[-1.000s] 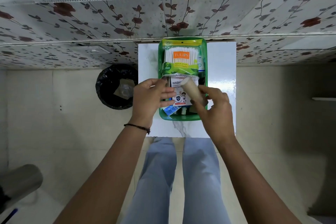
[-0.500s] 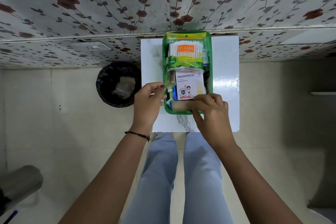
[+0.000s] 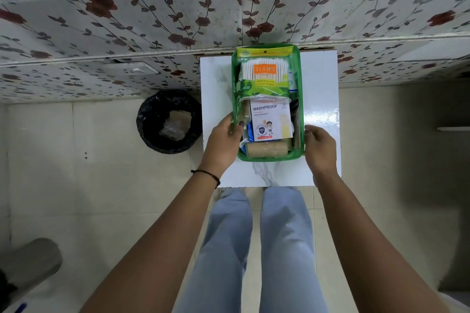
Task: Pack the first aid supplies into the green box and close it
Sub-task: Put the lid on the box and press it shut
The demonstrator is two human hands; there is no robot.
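The green box [image 3: 302, 99], thin and likely flexible plastic, sits mid-counter [image 3: 320, 79] reaching its far edge, brim-full. Left hand [image 3: 223, 138] grips its left rim; right hand [image 3: 321, 146] rests open beside its right wall. Best held by both long walls.

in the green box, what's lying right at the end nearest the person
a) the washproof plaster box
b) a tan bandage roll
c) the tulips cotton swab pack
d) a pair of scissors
b: the tan bandage roll lies crosswise against the near wall of the green box, with the washproof plaster box just beyond it and the Tulips cotton swab pack at the far end.
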